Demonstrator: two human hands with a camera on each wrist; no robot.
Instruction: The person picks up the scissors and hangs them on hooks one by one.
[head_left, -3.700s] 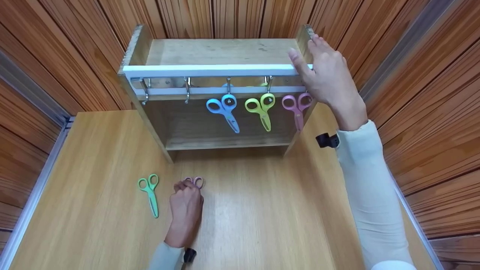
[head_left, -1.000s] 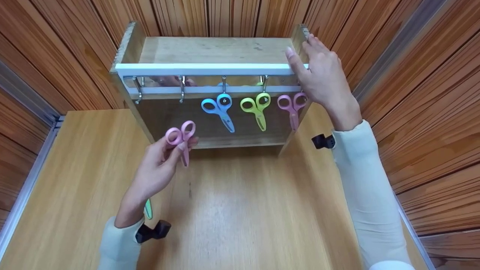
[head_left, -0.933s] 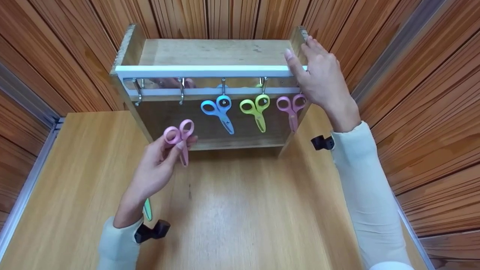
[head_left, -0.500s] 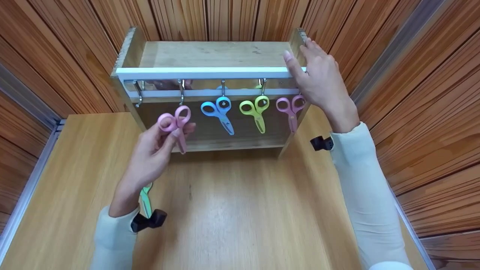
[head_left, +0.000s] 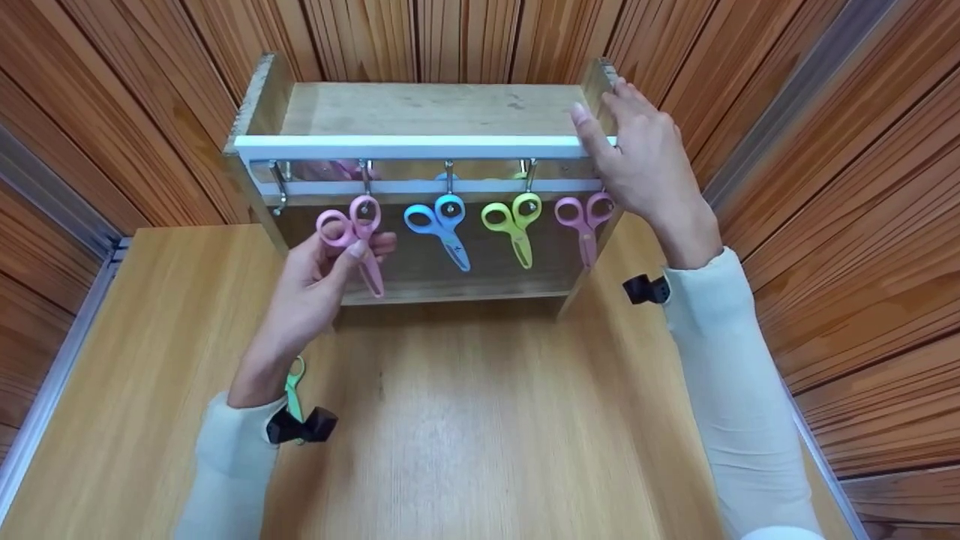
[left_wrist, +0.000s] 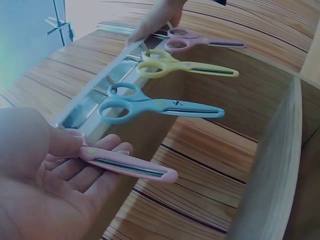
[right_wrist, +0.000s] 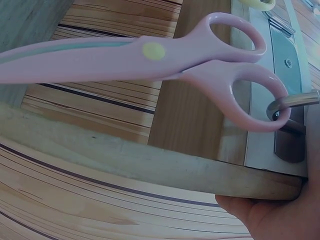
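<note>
My left hand pinches pink scissors between thumb and fingers, blades pointing down. One finger ring sits at the tip of the second hook from the left, and the hook end shows inside that ring. In the left wrist view the thumb lies over the pink scissors. My right hand grips the top right corner of the wooden shelf, thumb by the white rail and fingers along the outer side. Blue scissors, yellow scissors and another pink pair hang from hooks.
Green scissors lie on the wooden table, partly hidden by my left wrist and its black camera. The leftmost hook carries nothing. Wood-patterned walls stand behind and on both sides.
My left hand picked the pink scissors up from the table and raised them to the second hook, where a ring now meets the hook tip. The right hand stays on the shelf corner.
</note>
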